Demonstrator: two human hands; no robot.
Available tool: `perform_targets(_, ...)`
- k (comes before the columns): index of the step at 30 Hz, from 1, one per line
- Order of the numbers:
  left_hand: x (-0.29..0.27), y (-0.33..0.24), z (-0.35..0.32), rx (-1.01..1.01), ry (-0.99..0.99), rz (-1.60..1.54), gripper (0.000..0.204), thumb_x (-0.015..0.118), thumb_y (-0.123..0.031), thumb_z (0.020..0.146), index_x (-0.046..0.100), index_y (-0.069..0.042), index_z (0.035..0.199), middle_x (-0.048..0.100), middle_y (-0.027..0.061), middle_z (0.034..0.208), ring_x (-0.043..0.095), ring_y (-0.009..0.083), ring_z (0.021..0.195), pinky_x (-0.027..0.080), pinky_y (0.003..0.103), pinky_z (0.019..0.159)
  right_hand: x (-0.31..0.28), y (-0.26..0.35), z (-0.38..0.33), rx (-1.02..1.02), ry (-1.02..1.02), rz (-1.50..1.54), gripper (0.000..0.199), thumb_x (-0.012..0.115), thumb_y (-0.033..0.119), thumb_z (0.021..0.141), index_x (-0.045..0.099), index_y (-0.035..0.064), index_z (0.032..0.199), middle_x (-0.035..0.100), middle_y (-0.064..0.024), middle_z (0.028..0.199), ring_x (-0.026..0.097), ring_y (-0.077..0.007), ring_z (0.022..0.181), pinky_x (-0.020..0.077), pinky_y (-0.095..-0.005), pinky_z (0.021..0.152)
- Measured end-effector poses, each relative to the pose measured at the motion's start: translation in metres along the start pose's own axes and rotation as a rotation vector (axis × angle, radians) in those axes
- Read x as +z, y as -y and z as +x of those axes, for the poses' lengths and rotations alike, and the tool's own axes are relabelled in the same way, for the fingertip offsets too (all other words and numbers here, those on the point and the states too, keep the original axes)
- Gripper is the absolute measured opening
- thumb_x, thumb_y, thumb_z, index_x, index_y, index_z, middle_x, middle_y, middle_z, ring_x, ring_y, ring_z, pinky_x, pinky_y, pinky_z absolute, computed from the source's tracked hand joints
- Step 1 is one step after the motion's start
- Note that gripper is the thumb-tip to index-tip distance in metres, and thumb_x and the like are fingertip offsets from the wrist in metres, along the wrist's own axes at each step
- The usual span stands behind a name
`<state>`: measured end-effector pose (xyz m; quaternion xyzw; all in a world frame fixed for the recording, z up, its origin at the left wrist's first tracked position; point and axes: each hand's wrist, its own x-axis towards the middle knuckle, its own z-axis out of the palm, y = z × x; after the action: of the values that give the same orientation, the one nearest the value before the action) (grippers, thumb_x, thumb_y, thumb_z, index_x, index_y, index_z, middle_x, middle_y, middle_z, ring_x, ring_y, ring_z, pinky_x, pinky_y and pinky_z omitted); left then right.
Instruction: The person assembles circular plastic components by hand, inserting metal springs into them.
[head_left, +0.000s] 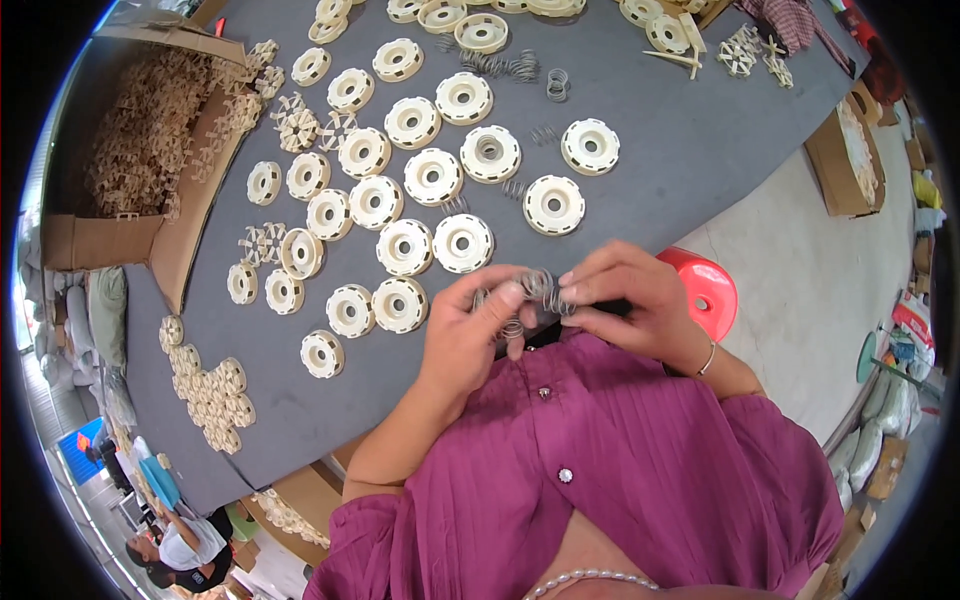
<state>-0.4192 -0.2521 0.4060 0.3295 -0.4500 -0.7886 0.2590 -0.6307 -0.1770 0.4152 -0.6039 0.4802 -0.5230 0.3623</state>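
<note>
Several metal coil springs [537, 286] are tangled together between my hands, just off the table's near edge. My left hand [462, 328] is closed around some of them, thumb on top, with coils showing below the fingers. With fingertips and thumb, my right hand [640, 300] grips the coils at the right end of the bunch. Beyond my hands lie many cream plastic ring-shaped discs with notched rims, such as the disc [463, 243] nearest my left hand. One disc [490, 154] has a spring standing in its centre. More loose springs [500, 65] lie at the far side.
A cardboard box [75, 240] of small cream parts lies on the left of the grey table [640, 90]. Stacked cream pieces [212, 395] sit near the left edge. A red stool [703, 300] stands right of the table. Another person [190, 545] is at lower left.
</note>
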Motion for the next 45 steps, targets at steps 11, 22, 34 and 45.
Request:
perform_targets(11,0.003,0.016,0.012,-0.337,0.079,-0.200,0.031,0.067,-0.005,0.090,0.059,0.000,0.120,0.066,0.0109,0.097,0.062,0.0138,0.079,0.049,0.022,0.049,-0.059,-0.070,0.064,0.136,-0.217,-0.581,0.024,0.077,0.011,0.077,0.070,0.0054,0.099,0.062,-0.0058,0.087,0.058,-0.0186,0.073,0.0488,-0.0297,0.069)
perform_targets(22,-0.005,0.013,0.015,-0.302,-0.027,-0.194,0.027,0.070,-0.010,0.091,0.063,-0.001,0.115,0.064,0.0056,0.094,0.061,0.0107,0.079,0.049,0.021,0.052,-0.029,-0.018,0.040,0.094,0.237,-0.042,0.032,0.076,0.012,0.081,0.069,0.0095,0.112,0.066,-0.0085,0.103,0.065,-0.0233,0.086,0.0532,-0.0318,0.073)
perform_targets(34,-0.008,0.019,0.011,-0.279,-0.117,-0.145,0.018,0.072,-0.012,0.090,0.063,-0.002,0.101,0.063,0.0033,0.091,0.059,0.0086,0.072,0.048,0.022,0.052,-0.027,-0.035,0.041,-0.043,0.072,-0.410,0.015,0.072,0.006,0.081,0.066,0.0069,0.095,0.065,-0.0067,0.095,0.064,-0.0262,0.088,0.0521,-0.0350,0.076)
perform_targets(45,-0.019,0.017,0.001,-0.265,0.030,-0.239,0.031,0.059,-0.005,0.094,0.058,0.000,0.124,0.061,0.0056,0.097,0.061,0.0104,0.081,0.050,0.022,0.057,-0.021,-0.034,0.056,-0.084,0.166,-0.826,0.016,0.074,0.011,0.076,0.065,0.0068,0.089,0.058,-0.0066,0.090,0.058,-0.0279,0.086,0.0475,-0.0386,0.077)
